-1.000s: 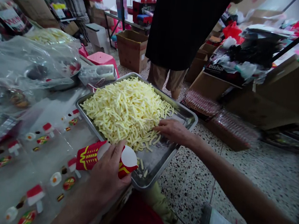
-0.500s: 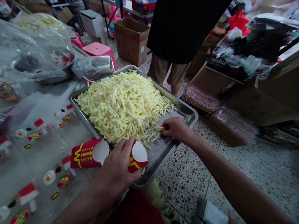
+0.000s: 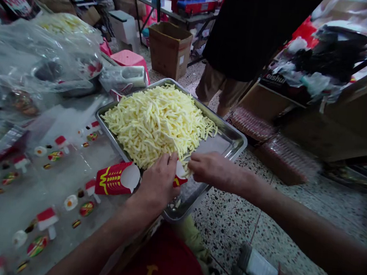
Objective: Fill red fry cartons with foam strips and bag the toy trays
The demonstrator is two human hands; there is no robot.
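A heap of pale yellow french-fry-shaped sticks point(image 3: 158, 124) covers much of a metal tray point(image 3: 213, 145). My left hand point(image 3: 158, 185) is wrapped round a red and white fry carton point(image 3: 181, 181) over the tray's near edge, hiding most of it. At the carton's mouth, my right hand point(image 3: 209, 169) has its fingers closed on a few of the sticks. A second red fry carton point(image 3: 112, 180) with yellow markings lies on its side left of my left hand, its white mouth facing right; no contents show in it.
Small food-shaped pieces lie in groups on the plastic-covered table point(image 3: 66, 171) at left. Behind them are plastic bags point(image 3: 19, 52) and a pink stool point(image 3: 129, 58). A person in black point(image 3: 245, 35) stands beyond the tray. Cardboard boxes point(image 3: 169, 49) stand on the floor.
My right hand has come left from the tray's bare area to the held carton's mouth, carrying sticks. My left hand still grips the carton. The view has shifted slightly.
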